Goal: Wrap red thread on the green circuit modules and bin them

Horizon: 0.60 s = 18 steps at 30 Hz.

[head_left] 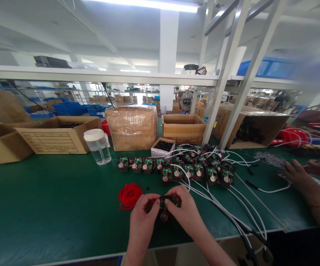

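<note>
Unit [164,215] with dark case and green board is held between both hands, at the near part of the table [51,207]; whether the table is touched by it cannot be told. By the left hand [145,211], its upper left edge is pinched narrowly; by the right hand [186,207], the other side is held, with the thumb laid on the front. What lies under the fingertips is partly hidden. The unit is judged to be light, with a stiff and perhaps slightly slippery case. The board is probably more fragile, so the sides of the case should be gripped and the round part should not be pressed. Red strands [130,196], heaped near the left hand, look soft.
</note>
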Available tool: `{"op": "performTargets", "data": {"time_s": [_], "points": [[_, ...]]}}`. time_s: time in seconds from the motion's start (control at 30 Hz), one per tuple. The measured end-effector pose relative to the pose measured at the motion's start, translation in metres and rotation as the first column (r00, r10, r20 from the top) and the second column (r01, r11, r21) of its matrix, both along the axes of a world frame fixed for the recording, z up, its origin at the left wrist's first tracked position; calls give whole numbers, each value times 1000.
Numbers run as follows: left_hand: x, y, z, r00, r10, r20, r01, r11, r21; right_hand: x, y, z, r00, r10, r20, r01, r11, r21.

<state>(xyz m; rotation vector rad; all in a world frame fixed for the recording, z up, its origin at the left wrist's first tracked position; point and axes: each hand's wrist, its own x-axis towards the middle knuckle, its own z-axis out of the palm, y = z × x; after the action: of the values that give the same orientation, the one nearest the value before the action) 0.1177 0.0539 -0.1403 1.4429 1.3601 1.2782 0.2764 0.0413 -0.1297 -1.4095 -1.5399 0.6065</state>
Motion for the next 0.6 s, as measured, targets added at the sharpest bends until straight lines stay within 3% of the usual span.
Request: {"op": "performTargets", "data": {"time_s": [0.37,0.6], "points": [[-5,-3,5,997,-42,59,45,998,-47,-5,5,1,1000,-30,-4,30,998,52],[-4,7,12,995,-101,-19,101,994,-31,-5,5,1,1000,-9,0,9,999,36]]}}
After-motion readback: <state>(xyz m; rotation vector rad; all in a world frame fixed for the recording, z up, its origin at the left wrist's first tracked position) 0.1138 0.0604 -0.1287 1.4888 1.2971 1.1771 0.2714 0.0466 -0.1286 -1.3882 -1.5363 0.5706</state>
